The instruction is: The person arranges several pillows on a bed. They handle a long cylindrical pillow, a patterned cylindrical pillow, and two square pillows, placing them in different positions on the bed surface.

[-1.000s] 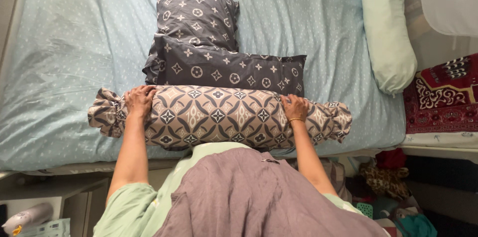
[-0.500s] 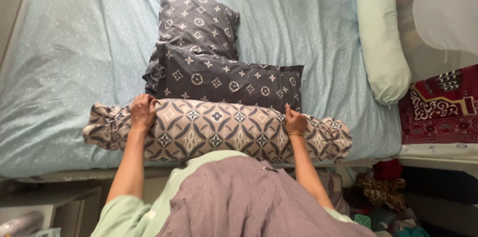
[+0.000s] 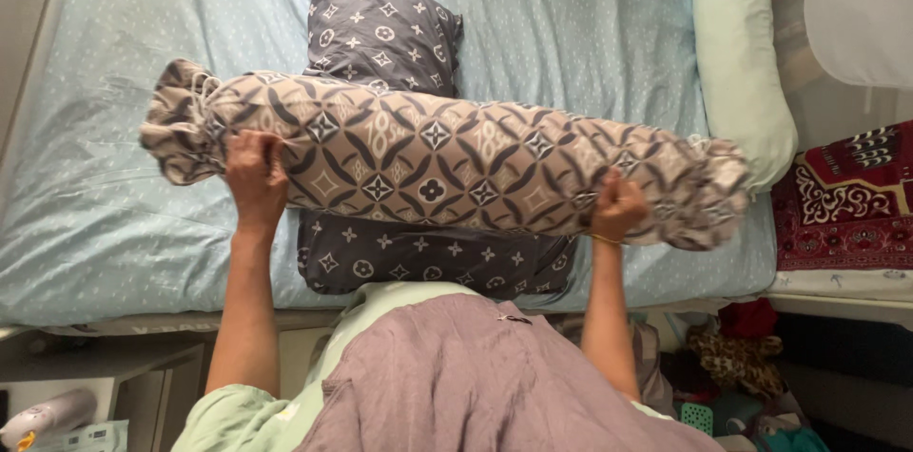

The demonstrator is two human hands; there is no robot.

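Above the near edge of the bed (image 3: 124, 252), item one: a long bolster (image 3: 437, 162) in a brown and cream diamond-print cover, lifted clear of the sheet and lying crosswise, left to right, with its gathered ends flaring out past your hands. Your left hand (image 3: 255, 170) clasps it near the left end, fingers curled round the underside and closed on the fabric; your right hand (image 3: 616, 210) does the same near the right end (a thin gold bangle shows at that wrist). Gripping both ends looks like the way to keep so long and soft a roll level.

Item two: two dark grey pillows (image 3: 385, 29) with a pale flower-and-star print, stacked beneath and beyond the bolster, partly hidden by it.

Item three: a plain mint-green bolster (image 3: 742, 62) along the far right side of the bed.

Item four: a red patterned rug (image 3: 846, 195) at the right.

Packages: a pale printed box (image 3: 90, 435), bottom left, print too small to tell.
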